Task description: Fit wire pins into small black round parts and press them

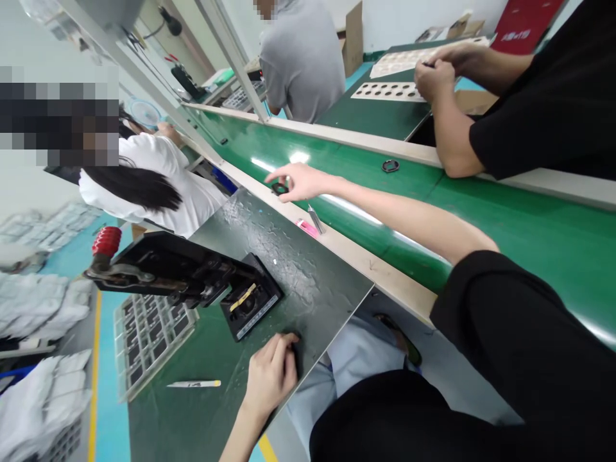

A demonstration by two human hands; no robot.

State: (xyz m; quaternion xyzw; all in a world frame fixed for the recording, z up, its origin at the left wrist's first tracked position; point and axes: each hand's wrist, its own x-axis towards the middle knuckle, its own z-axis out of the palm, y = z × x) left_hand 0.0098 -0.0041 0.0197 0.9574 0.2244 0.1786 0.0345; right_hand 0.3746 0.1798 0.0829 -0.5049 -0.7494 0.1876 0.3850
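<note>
My right hand [305,182] reaches over the rail beside the green belt. Thumb and fingers pinch a small black ring-shaped part [280,188]. My left hand [272,371] rests near the edge of the dark green worktable [332,301], fingers curled; something dark shows under the fingertips, too hidden to name. Between the hands stands a black hand press [192,269] with a red grip [106,240] on its lever. Its base [255,292] carries a yellow strip across a dark fixture.
A clear tray [124,378] of black pieces and a slim white pointed tool [195,384] lie on the worktable. A pink item [307,227] sits on the pale rail [353,253]. Another black part [390,166] lies on the belt [462,218]. Co-workers sit nearby; one's hands [436,77] are across the belt.
</note>
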